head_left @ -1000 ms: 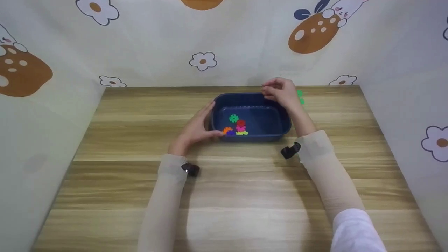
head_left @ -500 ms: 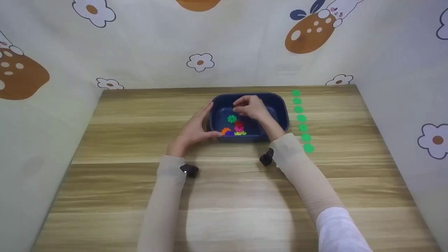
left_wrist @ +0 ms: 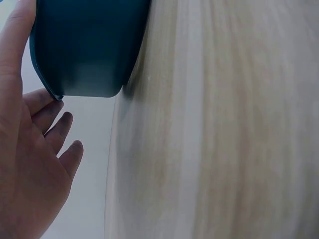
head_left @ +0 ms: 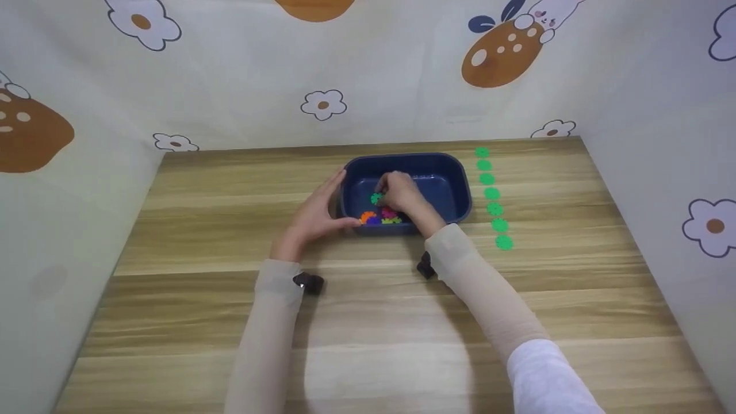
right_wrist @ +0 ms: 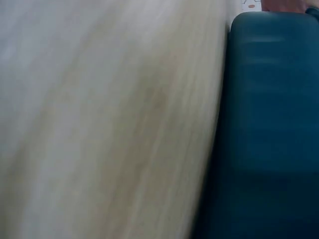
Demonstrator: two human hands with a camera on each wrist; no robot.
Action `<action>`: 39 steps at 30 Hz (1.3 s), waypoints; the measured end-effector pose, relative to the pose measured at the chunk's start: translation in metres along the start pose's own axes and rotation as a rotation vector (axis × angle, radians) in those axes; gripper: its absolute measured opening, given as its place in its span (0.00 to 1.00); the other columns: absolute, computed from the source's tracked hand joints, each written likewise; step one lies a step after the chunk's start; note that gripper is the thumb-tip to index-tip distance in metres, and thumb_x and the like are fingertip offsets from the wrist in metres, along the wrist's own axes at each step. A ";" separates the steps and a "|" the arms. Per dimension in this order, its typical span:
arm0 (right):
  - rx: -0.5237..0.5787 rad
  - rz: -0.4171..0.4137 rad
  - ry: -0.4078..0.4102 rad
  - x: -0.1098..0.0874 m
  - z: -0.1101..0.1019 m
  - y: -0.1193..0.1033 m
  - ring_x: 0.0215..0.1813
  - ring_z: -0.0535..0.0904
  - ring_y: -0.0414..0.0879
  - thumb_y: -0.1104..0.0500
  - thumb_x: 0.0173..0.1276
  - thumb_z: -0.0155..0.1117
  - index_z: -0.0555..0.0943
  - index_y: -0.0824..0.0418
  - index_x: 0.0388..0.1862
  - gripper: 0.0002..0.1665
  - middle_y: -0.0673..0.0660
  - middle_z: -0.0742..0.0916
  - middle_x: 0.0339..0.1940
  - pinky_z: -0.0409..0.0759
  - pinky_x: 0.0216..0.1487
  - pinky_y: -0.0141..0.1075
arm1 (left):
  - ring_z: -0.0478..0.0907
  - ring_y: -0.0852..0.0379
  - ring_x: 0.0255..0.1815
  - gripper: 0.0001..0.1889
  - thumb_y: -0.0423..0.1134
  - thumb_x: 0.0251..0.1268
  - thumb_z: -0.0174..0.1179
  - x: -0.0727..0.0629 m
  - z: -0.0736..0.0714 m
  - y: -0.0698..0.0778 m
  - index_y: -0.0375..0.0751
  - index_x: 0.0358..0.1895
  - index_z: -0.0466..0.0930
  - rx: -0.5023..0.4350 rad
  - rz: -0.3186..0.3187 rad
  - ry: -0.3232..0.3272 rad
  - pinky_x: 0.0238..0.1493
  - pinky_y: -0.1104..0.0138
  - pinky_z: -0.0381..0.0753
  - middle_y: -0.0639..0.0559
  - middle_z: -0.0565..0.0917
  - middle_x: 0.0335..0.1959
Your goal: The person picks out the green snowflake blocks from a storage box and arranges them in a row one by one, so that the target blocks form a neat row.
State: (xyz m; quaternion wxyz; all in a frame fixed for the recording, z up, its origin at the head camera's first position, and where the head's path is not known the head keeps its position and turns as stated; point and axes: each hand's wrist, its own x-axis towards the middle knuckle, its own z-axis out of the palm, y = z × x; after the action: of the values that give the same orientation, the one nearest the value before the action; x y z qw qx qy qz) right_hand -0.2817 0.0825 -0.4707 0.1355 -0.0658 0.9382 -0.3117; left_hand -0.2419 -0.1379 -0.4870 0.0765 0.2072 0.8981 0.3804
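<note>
A dark blue plastic basin (head_left: 440,198) stands on the wooden table. My left hand (head_left: 316,215) rests at its left end, thumb on the front rim and extended fingers along the left side; in the left wrist view these fingers (left_wrist: 72,157) lie outside the basin wall. Inside the basin, my right hand (head_left: 401,192) pinches a green snowflake disc (head_left: 376,199), partly hidden by its fingers. Close by in the basin lie an orange disc (head_left: 368,217), a purple disc (head_left: 374,221), a pink disc (head_left: 389,213) and a yellow-green disc (head_left: 391,221). The right hand's fingertips are outside the right wrist view.
Several green snowflake discs (head_left: 491,194) form a spaced line on the table (head_left: 230,230), right of the basin. A patterned cloth (head_left: 241,75) hangs behind the table and along both sides. Both sleeves carry a small black wrist camera (head_left: 309,283).
My right hand has moved from the basin's far right rim leftward and down into the basin, to the green snowflake disc. My left hand has stayed at the basin's left end.
</note>
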 end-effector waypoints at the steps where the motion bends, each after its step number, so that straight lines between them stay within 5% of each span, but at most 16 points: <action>1: -0.008 0.003 0.002 0.000 0.000 0.000 0.51 0.79 0.52 0.64 0.59 0.74 0.83 0.65 0.48 0.18 0.61 0.86 0.49 0.80 0.60 0.44 | 0.44 0.48 0.84 0.57 0.57 0.53 0.73 0.000 0.000 0.000 0.56 0.82 0.43 -0.001 0.006 0.002 0.82 0.47 0.49 0.51 0.45 0.84; 10: 0.163 -0.036 0.098 0.000 0.000 0.000 0.43 0.79 0.49 0.67 0.62 0.71 0.81 0.61 0.39 0.09 0.60 0.87 0.41 0.81 0.51 0.42 | 0.45 0.48 0.84 0.57 0.55 0.53 0.74 -0.002 0.000 -0.002 0.55 0.82 0.45 -0.030 -0.003 0.020 0.82 0.47 0.48 0.50 0.47 0.84; 18: 0.381 -0.125 0.196 -0.017 -0.019 0.001 0.40 0.84 0.43 0.64 0.65 0.70 0.85 0.62 0.41 0.07 0.59 0.90 0.40 0.85 0.46 0.35 | 0.44 0.48 0.84 0.57 0.58 0.53 0.73 -0.003 0.003 -0.005 0.58 0.82 0.44 -0.013 -0.010 0.009 0.82 0.45 0.48 0.53 0.45 0.84; 29: 0.641 -0.232 0.148 -0.091 -0.090 0.018 0.32 0.84 0.38 0.65 0.66 0.68 0.81 0.66 0.43 0.08 0.46 0.85 0.32 0.85 0.36 0.29 | 0.45 0.48 0.84 0.58 0.60 0.51 0.73 -0.001 0.002 0.000 0.57 0.81 0.45 0.005 -0.016 0.009 0.81 0.46 0.50 0.52 0.46 0.84; 39: 0.521 -0.161 0.258 -0.159 -0.131 0.097 0.33 0.83 0.32 0.65 0.67 0.67 0.81 0.71 0.44 0.10 0.37 0.85 0.31 0.82 0.35 0.24 | 0.44 0.46 0.84 0.59 0.62 0.51 0.72 0.000 0.000 0.001 0.57 0.82 0.44 0.015 -0.002 0.008 0.82 0.46 0.49 0.57 0.44 0.84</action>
State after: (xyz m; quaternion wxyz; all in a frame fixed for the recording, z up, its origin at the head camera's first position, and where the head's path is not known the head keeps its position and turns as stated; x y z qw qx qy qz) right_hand -0.1724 0.2675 -0.3946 0.0021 -0.0630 0.8278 -0.5575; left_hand -0.2412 -0.1374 -0.4858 0.0719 0.2055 0.9013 0.3744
